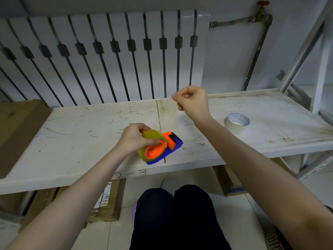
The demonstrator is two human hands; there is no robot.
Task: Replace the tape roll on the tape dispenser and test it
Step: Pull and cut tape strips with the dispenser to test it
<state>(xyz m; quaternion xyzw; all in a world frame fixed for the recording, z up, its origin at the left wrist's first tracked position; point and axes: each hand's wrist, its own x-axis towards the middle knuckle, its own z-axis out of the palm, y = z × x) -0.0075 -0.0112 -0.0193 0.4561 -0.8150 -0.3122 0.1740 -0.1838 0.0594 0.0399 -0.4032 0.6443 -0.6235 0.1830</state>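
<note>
Fingertips (175, 96) of the right hand (192, 101) pinch clear tape drawn toward one o'clock; left hand (134, 139) clamps the tape dispenser (162, 147). Keep tension, tear down across the cutter.

A storeroom: scuffed white metal shelf (90, 127), cardboard boxes (106, 201) beneath, wall radiator (111, 51).

White radiator (108, 51), scuffed shelf (72, 141), tiled floor (234, 213)
</note>
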